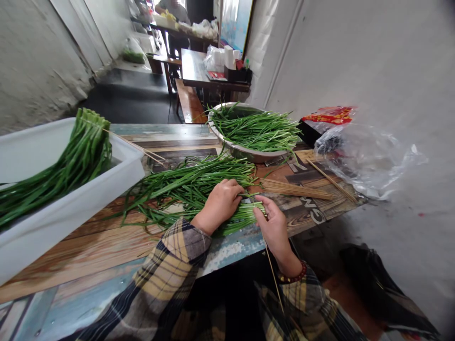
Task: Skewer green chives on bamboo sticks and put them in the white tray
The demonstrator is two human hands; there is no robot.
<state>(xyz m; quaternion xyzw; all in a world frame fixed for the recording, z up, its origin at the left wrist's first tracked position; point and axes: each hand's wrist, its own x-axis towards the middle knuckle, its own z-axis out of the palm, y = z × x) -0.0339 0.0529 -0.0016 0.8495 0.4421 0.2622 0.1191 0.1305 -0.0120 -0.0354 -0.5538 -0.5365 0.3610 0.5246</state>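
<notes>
Loose garlic chives (245, 215) lie across the near table edge, pale stem ends to the right. My left hand (222, 201) is closed over them, its fingertips pressed on the stems. At the stem ends is my right hand (275, 227), with thumb and fingers curled in. A thin bamboo skewer (273, 272) slants down from this hand past the table edge; its upper end is hidden among the fingers and stems. Behind my hands lies a loose pile of chives (199, 177). More bamboo skewers (296, 188) rest to the right of it.
A metal bowl (249, 155) full of chives stands behind the pile. On the left, a white bin (88, 194) holds skewered chives (85, 147). A clear plastic bag (377, 161) lies at the right by the wall. Farther back are tables and a person (174, 12).
</notes>
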